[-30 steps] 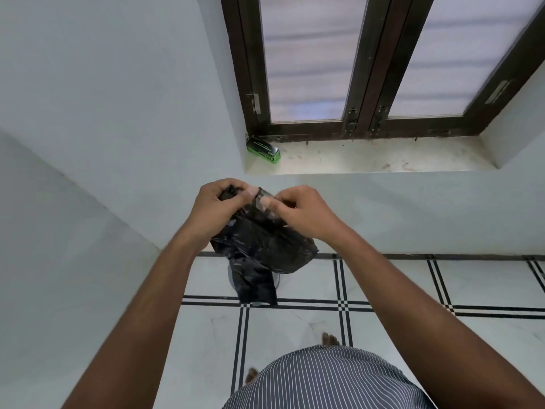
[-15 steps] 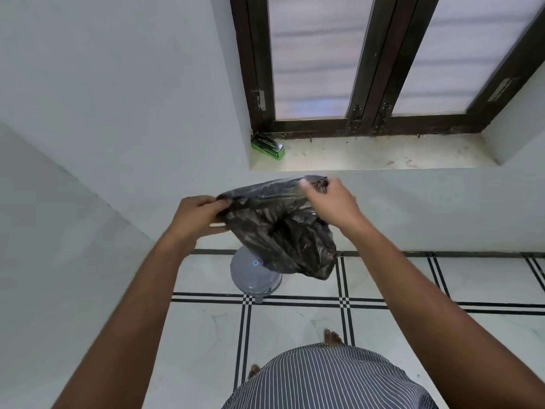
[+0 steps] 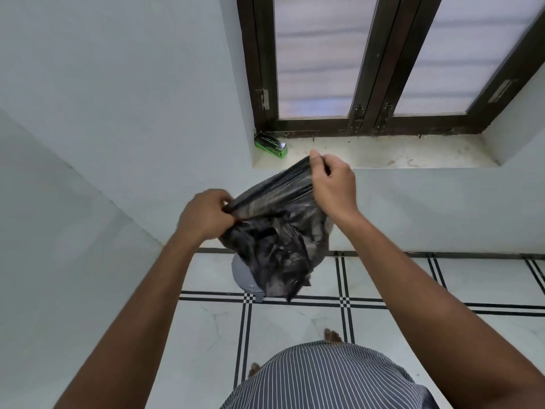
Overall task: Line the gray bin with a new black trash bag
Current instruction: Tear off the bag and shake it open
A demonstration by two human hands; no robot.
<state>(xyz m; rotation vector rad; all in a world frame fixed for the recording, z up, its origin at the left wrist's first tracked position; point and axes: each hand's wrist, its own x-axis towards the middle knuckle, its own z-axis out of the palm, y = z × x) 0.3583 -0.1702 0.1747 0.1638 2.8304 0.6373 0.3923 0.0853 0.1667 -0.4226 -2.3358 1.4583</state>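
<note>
right hand raised higher, black bag covering gray bin

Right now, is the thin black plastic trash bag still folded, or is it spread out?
Partly spread. The left hand and right hand stretch the black plastic trash bag's top edge taut; its body hangs crumpled.

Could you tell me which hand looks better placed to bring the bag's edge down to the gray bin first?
Probably the left hand: it grips the black trash bag lower, almost above the gray bin. The right hand holds the edge higher, near the windowsill.
</note>
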